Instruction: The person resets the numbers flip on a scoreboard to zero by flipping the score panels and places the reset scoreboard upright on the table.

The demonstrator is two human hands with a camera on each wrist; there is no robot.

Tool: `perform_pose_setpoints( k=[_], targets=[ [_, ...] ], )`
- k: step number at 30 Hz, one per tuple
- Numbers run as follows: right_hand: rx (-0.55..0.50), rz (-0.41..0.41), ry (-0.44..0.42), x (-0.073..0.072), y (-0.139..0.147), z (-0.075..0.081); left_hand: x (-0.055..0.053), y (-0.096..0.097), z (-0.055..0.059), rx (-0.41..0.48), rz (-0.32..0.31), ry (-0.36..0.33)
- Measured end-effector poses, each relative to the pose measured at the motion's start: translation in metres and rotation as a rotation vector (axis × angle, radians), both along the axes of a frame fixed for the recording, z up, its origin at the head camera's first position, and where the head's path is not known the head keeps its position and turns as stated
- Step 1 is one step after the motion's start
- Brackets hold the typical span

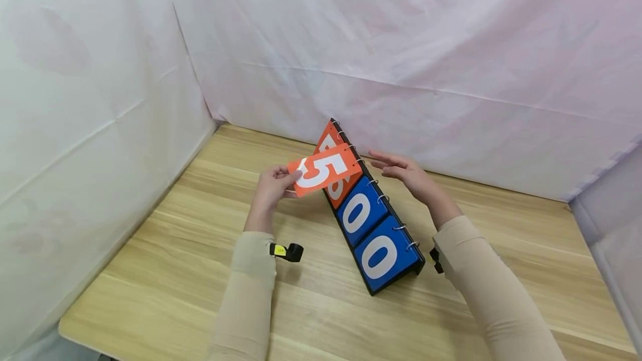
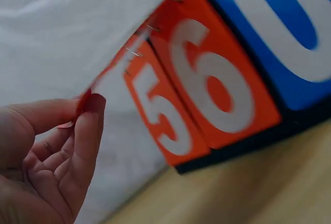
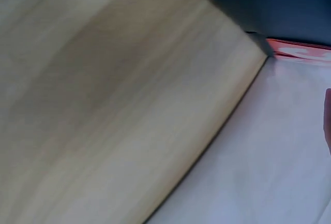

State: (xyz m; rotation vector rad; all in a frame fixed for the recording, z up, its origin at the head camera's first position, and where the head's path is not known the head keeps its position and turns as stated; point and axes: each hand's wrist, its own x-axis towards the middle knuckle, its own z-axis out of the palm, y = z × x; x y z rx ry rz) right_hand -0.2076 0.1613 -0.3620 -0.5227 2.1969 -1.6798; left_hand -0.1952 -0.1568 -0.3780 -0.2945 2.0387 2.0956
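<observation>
As the left hand (image 1: 276, 185) pinches its free edge between thumb and fingers, the orange rectangular card with a white 5 (image 1: 323, 169) stands raised off the sloping face of the black-framed flip scoreboard (image 1: 394, 215). Its opposite edge lies at the silver metal rings (image 1: 399, 227) along the ridge. On the face behind it are an orange card with a white 5 (image 2: 160, 113), at the far end, and an orange card with a white 6 (image 2: 225, 87). Two blue cards with white 0s (image 1: 379, 258) cover the nearer half. The right hand (image 1: 408, 177), fingers extended and holding nothing, is positioned just beyond the ridge; contact cannot be determined. The scoreboard stands on a light wood-grain table (image 1: 175, 266), before white fabric sheeting (image 1: 401, 32). Beige sleeves (image 1: 246, 294) cover both forearms.
</observation>
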Motion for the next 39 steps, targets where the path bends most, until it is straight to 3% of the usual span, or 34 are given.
perform_pose_setpoints(
  k=[4, 7, 12, 19, 28, 31, 39],
  targets=[
    [0.031, -0.015, -0.053, 0.002, 0.004, -0.008, 0.001, 0.015, -0.031, -0.03, 0.034, -0.032],
    [0.068, -0.017, -0.081, 0.003, 0.007, -0.014, 0.001, 0.031, -0.052, 0.002, 0.053, -0.063],
    [0.116, 0.009, -0.082, 0.004, 0.01, -0.026, 0.0, 0.056, -0.072, 0.072, 0.086, -0.075],
    [0.233, 0.029, -0.102, 0.008, 0.016, -0.033, 0.0, 0.075, -0.076, 0.005, 0.049, -0.032],
    [0.2, 0.024, -0.109, 0.01, 0.02, -0.038, -0.007, 0.073, -0.073, -0.038, -0.03, -0.11],
    [0.178, 0.017, -0.128, 0.01, 0.022, -0.039, -0.006, 0.073, -0.073, -0.018, -0.023, -0.138],
    [0.183, 0.005, -0.102, 0.013, 0.023, -0.041, -0.005, 0.071, -0.073, 0.005, -0.013, -0.135]
  ],
)
